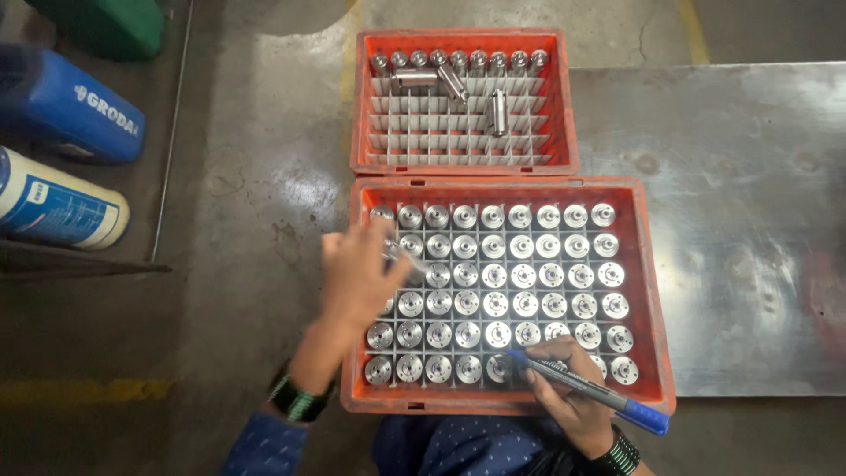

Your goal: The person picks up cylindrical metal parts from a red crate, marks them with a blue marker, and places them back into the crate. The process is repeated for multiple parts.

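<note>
A blue marker pen [589, 389] lies pinched in the fingers of the right hand [568, 388], its dark tip over the bottom row of round, machined metal parts [523, 274] standing one per cell in the near orange crate [648, 291]. The left hand [357, 278] hovers over the crate's left columns, fingers closed on one shiny part [398, 256] lifted clear of its cell. Beyond, touching edge to edge, a second orange crate [564, 106] holds a grey divider grid, mostly open, with metal cylinders [458, 63] along its far row. A scuffed steel sheet [749, 220] spreads to the right; blue drums [66, 106] lie well left.
</note>
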